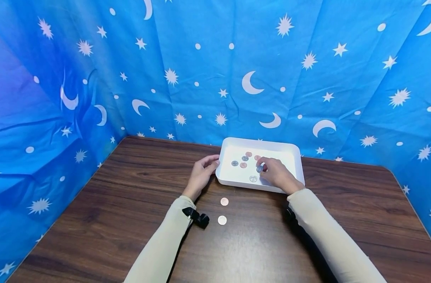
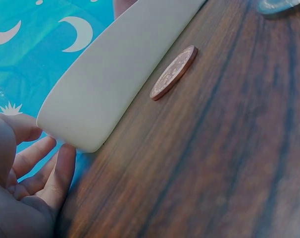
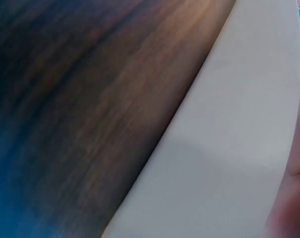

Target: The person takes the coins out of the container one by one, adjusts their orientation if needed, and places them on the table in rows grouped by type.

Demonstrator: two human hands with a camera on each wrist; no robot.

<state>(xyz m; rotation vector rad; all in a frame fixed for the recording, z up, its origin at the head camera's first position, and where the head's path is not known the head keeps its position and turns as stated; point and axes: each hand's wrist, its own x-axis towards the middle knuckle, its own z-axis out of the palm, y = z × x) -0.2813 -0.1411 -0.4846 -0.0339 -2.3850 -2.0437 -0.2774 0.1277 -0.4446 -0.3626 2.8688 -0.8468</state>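
A shallow white tray [image 1: 259, 188] stands at the back of the table. Inside it lie several coins, among them a copper coin [image 1: 243, 165], a dark grey coin [image 1: 234, 163] and a pale silver coin [image 1: 253, 178]. My right hand [image 1: 277, 173] reaches over the tray's near right side and pinches a dark grey coin [image 1: 260, 168] between thumb and fingertips. At the tray's left end, my left hand [image 1: 201, 173] rests its fingertips against the outer wall. In the left wrist view its fingers [image 2: 28, 129] lie relaxed at the tray's corner.
Two coins lie on the brown wooden table [image 1: 257, 243] in front of the tray: an upper coin [image 1: 224, 201] and a lower coin [image 1: 222, 220]. A blue cloth [image 1: 215, 59] with white stars and moons hangs behind the table and along its left side.
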